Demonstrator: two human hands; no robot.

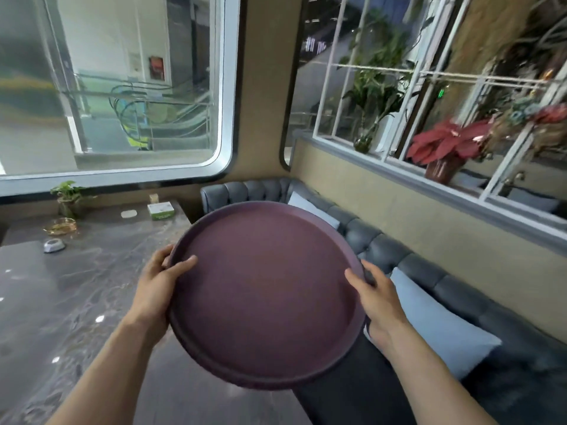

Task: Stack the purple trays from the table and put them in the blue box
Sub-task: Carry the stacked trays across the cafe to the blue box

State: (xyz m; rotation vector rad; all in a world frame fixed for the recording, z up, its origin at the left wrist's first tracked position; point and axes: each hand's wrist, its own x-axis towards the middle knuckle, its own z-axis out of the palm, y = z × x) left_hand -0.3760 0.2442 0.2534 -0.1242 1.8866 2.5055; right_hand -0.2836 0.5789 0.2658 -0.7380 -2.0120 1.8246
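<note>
**Two hands carry the purple trays**

Two bare arms reach up from the bottom of the frame. The left hand (161, 279) and the right hand (376, 297) are well apart, and each one is clamped on a side of the round purple tray (264, 292). The thumbs lie on top of the rim and the other fingers curl under it. The tray fills the middle of the frame and is held up in the air, just past the edge of the dark table (61, 302).

At the bottom edge I see more than one rim, so I think it is a stack, maybe two trays. I cannot count them for sure. The blue box is not in view.

To do this step well, I think the hands should keep the stack flat, squeeze both sides the same, and move slowly so no tray slides off.

I count two hands, one table, one gray sofa (383, 243) on the right, and two light pillows on it. At the upper left of the table sit one small plant (69, 196) and one green box (160, 210).
</note>
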